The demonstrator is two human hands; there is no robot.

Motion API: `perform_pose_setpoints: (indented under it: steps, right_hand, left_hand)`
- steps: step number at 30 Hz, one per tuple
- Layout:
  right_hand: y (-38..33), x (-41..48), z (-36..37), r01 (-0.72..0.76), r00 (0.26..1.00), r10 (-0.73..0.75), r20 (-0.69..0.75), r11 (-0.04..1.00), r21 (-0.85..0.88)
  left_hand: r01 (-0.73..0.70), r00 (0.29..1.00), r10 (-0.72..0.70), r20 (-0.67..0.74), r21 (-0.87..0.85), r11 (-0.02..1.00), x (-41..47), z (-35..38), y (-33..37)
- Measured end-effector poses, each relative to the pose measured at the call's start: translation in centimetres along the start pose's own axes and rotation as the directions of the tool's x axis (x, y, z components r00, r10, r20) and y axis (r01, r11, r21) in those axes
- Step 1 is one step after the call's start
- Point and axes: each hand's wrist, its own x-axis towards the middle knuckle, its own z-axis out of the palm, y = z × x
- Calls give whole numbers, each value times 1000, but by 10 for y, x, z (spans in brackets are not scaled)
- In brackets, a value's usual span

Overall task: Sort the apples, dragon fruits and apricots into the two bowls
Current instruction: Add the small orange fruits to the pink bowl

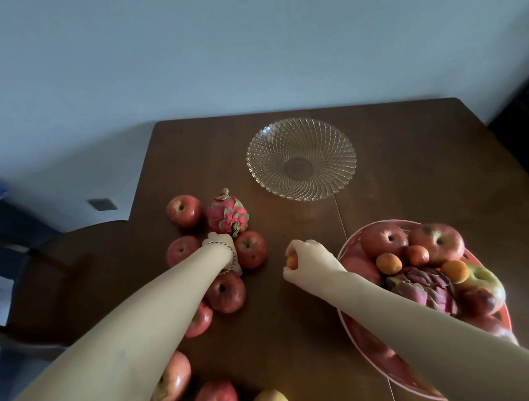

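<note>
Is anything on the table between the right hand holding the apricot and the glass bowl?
No. In the head view, only bare table lies between the right hand with its apricot and the empty glass bowl.

Dark brown wooden worktop (410, 166) with a smooth, low sheen, clear cut-glass bowl (301, 159) with a ribbed swirl pattern, red bowl (355, 334) that looks like glossy plastic, apples (184, 210) with shiny waxy skin, dragon fruit (227, 216) scaly and matt, apricots (388, 263) with soft matt skin

Left hand (226, 249) fingers hidden behind its wrist
</note>
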Motion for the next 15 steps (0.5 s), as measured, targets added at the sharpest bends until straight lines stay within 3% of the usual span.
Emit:
perform_pose_setpoints:
  steps: [8, 11, 15]
  right_hand:
    - [-1, -5, -11, 60, 998, -59, -36, 998, 1]
    - [-3, -16, -24, 132, 988, -130, -80, 991, 19]
    - [0, -43, -51, 269, 947, -253, -198, 962, 54]
  left_hand:
    - [-68, 991, 56, -118, -104, 992, -13, 2, -1]
    - [-91, 972, 66, -227, -100, 991, -35, -11, -1]
    - [-253, 907, 115, -405, -305, 918, -81, -32, 10]
